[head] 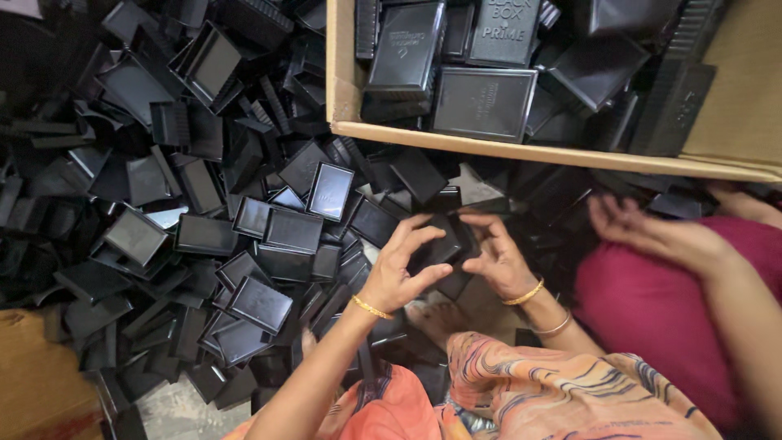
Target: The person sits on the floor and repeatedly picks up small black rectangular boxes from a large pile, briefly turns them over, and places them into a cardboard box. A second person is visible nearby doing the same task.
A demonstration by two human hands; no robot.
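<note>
My left hand (pixel 401 265) and my right hand (pixel 498 259) meet in the middle of the view, both closed around one small black plastic box (pixel 444 247). The left fingers curl over its near left side, and the right fingers press on its right end. Each wrist wears a gold bangle. Around the hands lies a large heap of black plastic box halves and lids (pixel 204 204), spread over the floor to the left.
A cardboard carton (pixel 521 151) at the top holds several assembled black boxes (pixel 484 102). Another person's hand (pixel 643 232) and arm in a red garment reach in at the right. A brown cardboard piece (pixel 37 383) lies bottom left.
</note>
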